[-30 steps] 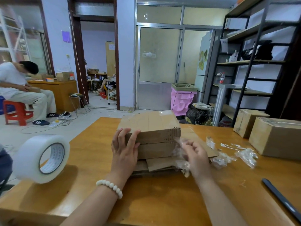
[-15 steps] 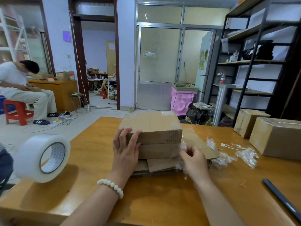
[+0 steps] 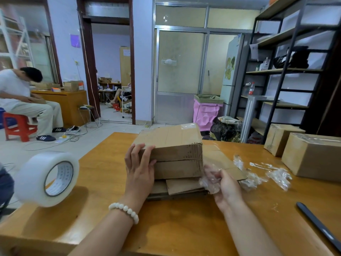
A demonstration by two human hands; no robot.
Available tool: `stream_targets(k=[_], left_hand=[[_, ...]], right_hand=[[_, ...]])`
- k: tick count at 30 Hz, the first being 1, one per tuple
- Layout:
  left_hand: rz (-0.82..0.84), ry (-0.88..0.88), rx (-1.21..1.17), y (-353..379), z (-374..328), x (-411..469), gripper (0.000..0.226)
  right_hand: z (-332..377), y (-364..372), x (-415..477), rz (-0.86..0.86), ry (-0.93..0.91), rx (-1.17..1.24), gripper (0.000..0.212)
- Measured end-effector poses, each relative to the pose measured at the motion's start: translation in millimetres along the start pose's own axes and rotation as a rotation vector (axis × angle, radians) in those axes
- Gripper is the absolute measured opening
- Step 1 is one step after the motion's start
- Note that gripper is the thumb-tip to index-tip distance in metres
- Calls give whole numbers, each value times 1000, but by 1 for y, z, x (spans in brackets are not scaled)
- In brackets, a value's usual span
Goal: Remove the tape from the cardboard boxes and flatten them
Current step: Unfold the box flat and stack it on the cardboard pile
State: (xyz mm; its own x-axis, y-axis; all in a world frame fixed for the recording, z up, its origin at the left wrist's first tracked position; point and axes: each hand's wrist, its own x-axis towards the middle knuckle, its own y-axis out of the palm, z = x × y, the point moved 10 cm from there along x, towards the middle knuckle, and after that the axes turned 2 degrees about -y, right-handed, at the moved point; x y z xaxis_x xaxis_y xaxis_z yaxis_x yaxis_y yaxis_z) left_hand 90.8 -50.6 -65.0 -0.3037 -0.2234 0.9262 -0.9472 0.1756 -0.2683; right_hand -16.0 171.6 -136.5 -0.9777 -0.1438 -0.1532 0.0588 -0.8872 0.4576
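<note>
Cardboard box [image 3: 171, 145] in the middle of the counter [image 3: 184, 222], on top of flat cardboard [image 3: 184, 187], left grip [image 3: 140, 172] open, straight fingers pressing the box's left side, right grip [image 3: 227, 189] pinching crumpled clear tape [image 3: 210, 180] by the box's right corner, tape roll [image 3: 46, 179] left of the box

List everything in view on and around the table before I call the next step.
cardboard box: one, brown, table centre, atop flattened cardboard
flattened cardboard: few sheets, brown, under the box
tape strip: one, clear, box's near right corner
tape scraps: several, clear, right of the box
taped boxes: two, brown, table's far right
tape roll: one, whitish, table's left edge
dark rod: one, black, table's near right
table: one, orange-brown wood
seated person: one, white top, far left
bin: one, pink, beyond table
shelving: one, black, right wall
left hand: one, against the box's near side
right hand: one, pinching the tape strip
</note>
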Motion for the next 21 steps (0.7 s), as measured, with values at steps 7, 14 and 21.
stream_targets(k=[7, 14, 21], left_hand=[[-34, -47, -28, -4, 6, 1, 34], [14, 31, -3, 6, -2, -2, 34], [53, 38, 23, 9, -3, -3, 36]], right_hand=[[13, -12, 0, -79, -126, 36, 15], [55, -34, -4, -179, -390, 6, 17], [57, 3, -7, 80, -515, -767, 61]])
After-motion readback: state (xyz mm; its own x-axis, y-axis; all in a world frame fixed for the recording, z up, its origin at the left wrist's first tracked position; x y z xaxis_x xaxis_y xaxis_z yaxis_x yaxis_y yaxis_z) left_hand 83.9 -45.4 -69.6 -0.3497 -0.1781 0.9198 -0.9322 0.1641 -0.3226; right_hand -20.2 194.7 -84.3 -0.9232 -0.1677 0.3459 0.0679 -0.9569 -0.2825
